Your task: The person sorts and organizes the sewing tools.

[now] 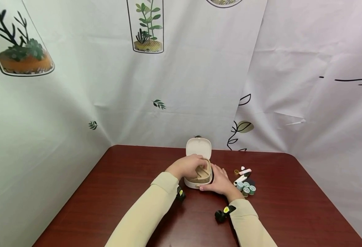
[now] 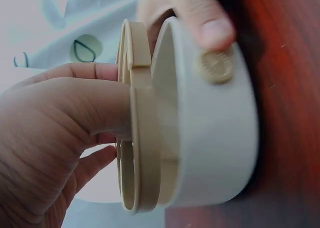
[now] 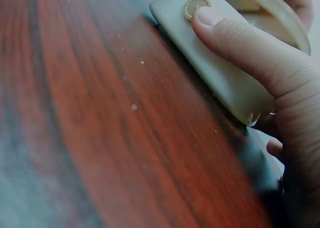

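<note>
A small cream box (image 1: 191, 184) stands on the table with its lid (image 1: 198, 146) raised at the back. My left hand (image 1: 188, 165) reaches into it from above and grips a tan divided tray (image 2: 148, 153). In the left wrist view the tray is partly raised out of the box, tilted, with a gap between it and the box's rim. My right hand (image 1: 220, 180) holds the box at its right side. Its thumb (image 3: 225, 30) presses the front wall beside a round beaded clasp (image 2: 216, 66). The fingertips of the left hand are partly hidden behind the tray's walls.
Right of the box lie several thread spools (image 1: 246, 191), a white stick-shaped item (image 1: 241, 179), a pale pink tube (image 1: 245, 171), a small gold ring (image 1: 236, 172) and a little white piece (image 1: 242, 168). The dark red table (image 1: 131, 192) meets a patterned cloth backdrop (image 1: 184, 85).
</note>
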A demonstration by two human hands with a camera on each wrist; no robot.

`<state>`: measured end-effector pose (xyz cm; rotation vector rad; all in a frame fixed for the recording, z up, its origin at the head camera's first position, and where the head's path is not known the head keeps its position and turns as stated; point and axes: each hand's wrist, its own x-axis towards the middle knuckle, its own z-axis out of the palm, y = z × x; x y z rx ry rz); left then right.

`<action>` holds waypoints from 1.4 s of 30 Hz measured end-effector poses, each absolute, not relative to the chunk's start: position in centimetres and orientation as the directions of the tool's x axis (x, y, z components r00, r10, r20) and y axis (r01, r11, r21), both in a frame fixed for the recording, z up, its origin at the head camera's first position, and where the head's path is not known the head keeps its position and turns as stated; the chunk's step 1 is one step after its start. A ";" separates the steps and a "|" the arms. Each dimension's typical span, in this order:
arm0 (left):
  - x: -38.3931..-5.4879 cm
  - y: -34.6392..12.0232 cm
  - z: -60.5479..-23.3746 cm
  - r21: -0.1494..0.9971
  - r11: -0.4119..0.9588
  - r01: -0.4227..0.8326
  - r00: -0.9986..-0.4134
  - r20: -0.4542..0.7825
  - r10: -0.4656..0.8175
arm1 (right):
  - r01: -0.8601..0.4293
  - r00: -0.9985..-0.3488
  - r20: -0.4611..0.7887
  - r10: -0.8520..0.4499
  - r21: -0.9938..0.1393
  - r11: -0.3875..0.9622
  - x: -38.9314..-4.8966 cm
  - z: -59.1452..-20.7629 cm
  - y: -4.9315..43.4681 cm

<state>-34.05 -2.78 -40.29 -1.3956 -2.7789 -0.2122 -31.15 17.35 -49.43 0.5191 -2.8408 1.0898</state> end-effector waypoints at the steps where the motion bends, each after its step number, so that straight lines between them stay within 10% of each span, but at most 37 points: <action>1: -34.1 -3.0 -40.0 0.113 0.594 0.796 -0.604 0.088 0.792 | -0.331 -0.942 0.173 -0.289 -0.638 0.695 -31.2 -49.5 17.4; 42: -37.5 -13.6 -43.9 0.116 0.734 0.669 -0.741 0.023 0.672 | -0.339 -0.939 0.191 -0.285 -0.637 0.692 -31.4 -49.5 17.4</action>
